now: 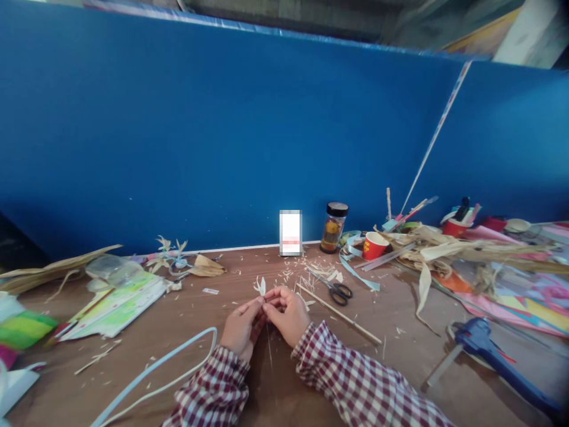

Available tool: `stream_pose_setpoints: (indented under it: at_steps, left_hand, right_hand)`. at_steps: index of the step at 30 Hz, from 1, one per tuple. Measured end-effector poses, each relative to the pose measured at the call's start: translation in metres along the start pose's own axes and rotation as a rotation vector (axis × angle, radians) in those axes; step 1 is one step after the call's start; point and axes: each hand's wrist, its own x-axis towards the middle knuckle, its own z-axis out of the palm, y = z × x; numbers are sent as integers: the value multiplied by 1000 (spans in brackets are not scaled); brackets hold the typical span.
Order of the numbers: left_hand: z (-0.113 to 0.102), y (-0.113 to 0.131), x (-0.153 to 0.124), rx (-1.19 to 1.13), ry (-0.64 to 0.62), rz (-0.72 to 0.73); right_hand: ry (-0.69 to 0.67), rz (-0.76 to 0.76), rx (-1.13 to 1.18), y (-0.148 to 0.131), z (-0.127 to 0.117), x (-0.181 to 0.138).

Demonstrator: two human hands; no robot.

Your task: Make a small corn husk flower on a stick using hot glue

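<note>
Husk petal (261,287) is pinched at its base by my left hand (241,327) and right hand (287,314), both grips narrow; I'd hold fingertips close, pressure light, so it doesn't tear.

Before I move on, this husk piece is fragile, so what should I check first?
Grip: left hand and right hand both pinch the husk piece, ok.
Tips: its pale ends stand free above the hands, ok.
Cutting: scissors lie just right of the right hand, ok.
Heat: glue gun lies far right, apart from hands; hot or not, cannot tell.
Surface: table is strewn with scraps, not ok.
</note>
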Motion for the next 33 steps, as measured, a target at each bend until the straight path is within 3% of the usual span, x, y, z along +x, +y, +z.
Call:
stream_pose_setpoints:
  at_steps: [11,33]
  left_hand:
    - [4,7,-5,36,28,7]
    - [2,1,-1,55,59,54]
  right_hand:
    - [-80,75,-19,2,1,-2]
    - [-45,79,-24,4,2,-3]
